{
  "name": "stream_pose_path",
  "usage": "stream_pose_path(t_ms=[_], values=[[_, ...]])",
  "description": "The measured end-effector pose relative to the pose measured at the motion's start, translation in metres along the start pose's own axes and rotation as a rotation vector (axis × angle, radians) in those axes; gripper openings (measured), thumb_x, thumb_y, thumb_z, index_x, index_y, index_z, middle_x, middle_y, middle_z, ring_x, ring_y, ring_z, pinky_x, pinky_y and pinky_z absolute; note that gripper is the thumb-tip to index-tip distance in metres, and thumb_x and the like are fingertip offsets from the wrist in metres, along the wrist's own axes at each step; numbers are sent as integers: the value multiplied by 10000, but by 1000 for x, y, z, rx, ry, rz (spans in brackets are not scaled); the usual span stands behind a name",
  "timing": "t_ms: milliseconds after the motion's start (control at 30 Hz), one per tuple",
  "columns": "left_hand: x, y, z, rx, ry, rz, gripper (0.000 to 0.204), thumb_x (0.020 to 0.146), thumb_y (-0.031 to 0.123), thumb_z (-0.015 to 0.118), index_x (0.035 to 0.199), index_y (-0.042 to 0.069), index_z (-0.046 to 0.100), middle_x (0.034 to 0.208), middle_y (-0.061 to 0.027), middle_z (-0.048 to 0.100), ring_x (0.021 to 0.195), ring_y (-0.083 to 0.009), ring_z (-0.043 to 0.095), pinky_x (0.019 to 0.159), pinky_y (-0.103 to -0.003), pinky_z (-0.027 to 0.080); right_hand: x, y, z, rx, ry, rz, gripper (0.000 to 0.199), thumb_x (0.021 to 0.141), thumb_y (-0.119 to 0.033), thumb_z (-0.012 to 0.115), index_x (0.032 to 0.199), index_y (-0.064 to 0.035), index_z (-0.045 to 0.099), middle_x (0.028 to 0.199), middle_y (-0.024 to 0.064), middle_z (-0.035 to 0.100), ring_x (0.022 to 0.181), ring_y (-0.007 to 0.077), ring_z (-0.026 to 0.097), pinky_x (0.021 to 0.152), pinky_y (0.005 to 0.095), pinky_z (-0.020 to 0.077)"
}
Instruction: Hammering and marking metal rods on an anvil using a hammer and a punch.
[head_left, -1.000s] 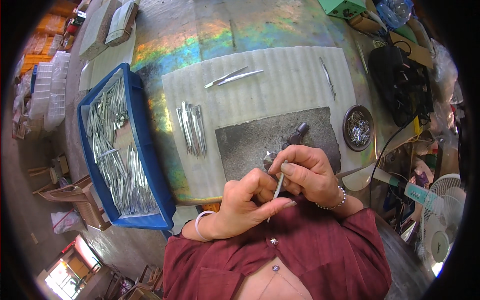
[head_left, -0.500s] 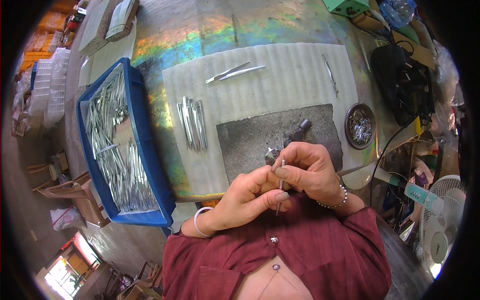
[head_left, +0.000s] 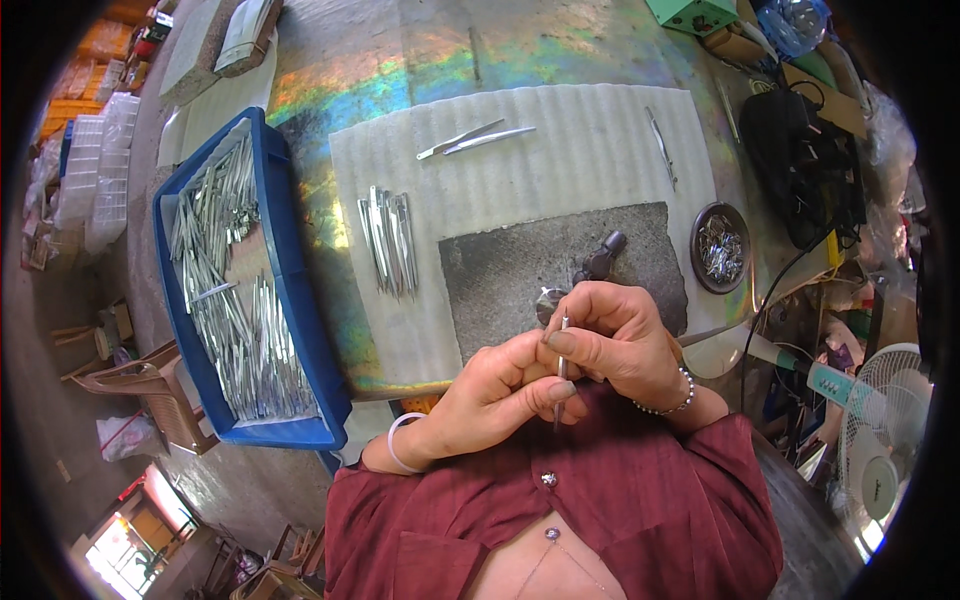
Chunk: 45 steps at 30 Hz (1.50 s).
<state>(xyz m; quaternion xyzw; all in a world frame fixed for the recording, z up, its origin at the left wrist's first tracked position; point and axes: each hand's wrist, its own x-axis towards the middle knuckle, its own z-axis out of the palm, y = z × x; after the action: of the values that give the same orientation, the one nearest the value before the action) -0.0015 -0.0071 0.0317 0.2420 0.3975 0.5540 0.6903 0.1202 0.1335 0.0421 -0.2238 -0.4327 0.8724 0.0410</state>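
Observation:
Both hands meet just in front of my chest. A thin metal rod-like piece [head_left: 563, 370] stands nearly lengthwise between them; its exact kind is hard to make out. My left hand [head_left: 510, 390] is closed, pinching its lower part under the thumb. With thumb and bent fingers, my right hand [head_left: 615, 335] grips the upper part near the tip. Beyond the hands a dark hammer-like tool [head_left: 602, 256] lies on a rough grey slab [head_left: 500, 265], next to a shiny round metal piece [head_left: 547, 305] partly covered by my fingers.
White foam sheet [head_left: 620, 130] holds a bundle of metal tweezers [head_left: 388, 245], two loose slim pieces [head_left: 488, 140] and a thin tool [head_left: 661, 150]. A blue tray [head_left: 300, 330] of metal pieces stands left. A round dish [head_left: 738, 280] of small parts and a fan [head_left: 880, 440] are right.
The view has shifted very slightly. Both hands keep almost the same grip on the metal piece, which is turned a little more upright.

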Motion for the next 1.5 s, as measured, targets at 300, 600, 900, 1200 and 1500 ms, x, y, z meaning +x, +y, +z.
stream_pose_path(t_ms=[300, 600, 900, 1200, 1500], values=[[-6, -3, 3, 5, 52, 20, 153, 938, 121, 525, 1026, -2, 501, 767, -50, 649, 675, -80, 600, 607, -216, 480, -2, 0, 11, -2, 12, -35, 82, 895, -99, 597, 912, -21, 576, 691, -6, 566, 556, 17, 456, 462, 163, 320], [-15, -1, 8, 90, 120, 93, 107, 902, 76, 577, 918, 0, 502, 683, -48, 626, 603, -86, 592, 551, -226, 474, -2, 8, 15, -33, -14, -56, 88, 903, -108, 578, 943, -29, 589, 700, -22, 562, 543, 10, 437, 459, 164, 315], [-31, -9, 2, 40, 182, 98, 125, 920, 98, 554, 929, -10, 490, 696, -56, 632, 624, -86, 594, 571, -233, 486, -3, 15, 18, 73, -89, -67, 100, 884, -38, 559, 973, 5, 571, 804, 35, 585, 699, 56, 536, 577, 193, 422], [-41, -6, -12, -119, 83, 37, 153, 953, 117, 492, 1026, -15, 466, 833, -88, 648, 761, -116, 616, 662, -233, 502, -97, 83, -111, -426, -102, 653, 161, 884, -185, 576, 930, -36, 617, 803, 22, 629, 682, 90, 590, 593, 221, 463], [-29, 3, -26, -154, -78, -80, 188, 964, 158, 475, 1044, -12, 468, 826, -104, 645, 750, -142, 627, 637, -242, 498, -271, 304, -209, -1267, 474, 139, 272, 832, -188, 502, 909, 45, 619, 749, 135, 655, 638, 222, 646, 613, 332, 521]])
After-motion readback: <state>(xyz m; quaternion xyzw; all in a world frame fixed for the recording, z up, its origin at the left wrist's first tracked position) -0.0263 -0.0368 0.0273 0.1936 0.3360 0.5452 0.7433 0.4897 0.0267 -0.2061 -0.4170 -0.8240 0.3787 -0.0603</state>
